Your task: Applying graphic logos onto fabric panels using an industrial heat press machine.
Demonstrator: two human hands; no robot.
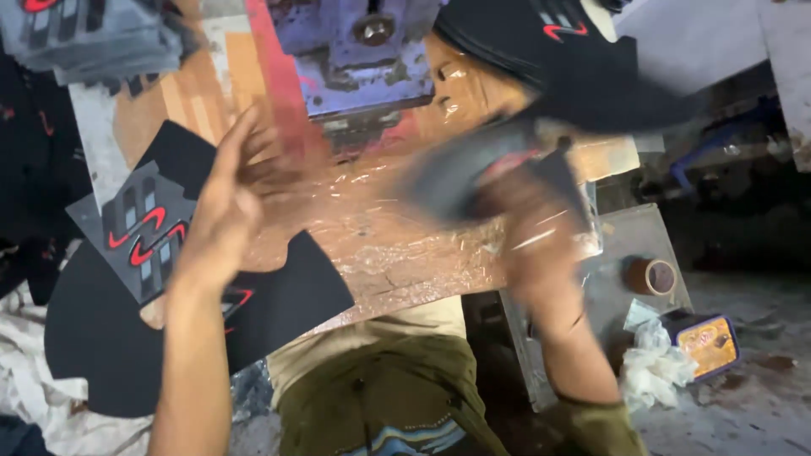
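Observation:
My left hand (226,192) is raised over the work board with its fingers spread, holding nothing. It hovers above a black curved fabric piece (118,329) that bears a grey patch with red marks (142,230). My right hand (528,215), blurred by motion, grips another black fabric piece (460,173) with a red mark above the board's right side. The board (389,241) is wooden and wrapped in shiny clear film. A purple metal press head (363,51) stands at the back centre.
A stack of black printed pieces (541,34) lies at the back right, another grey stack (84,34) at the back left. A roll of brown tape (650,276), a small blue tin (708,344) and a white rag (655,367) sit at the right.

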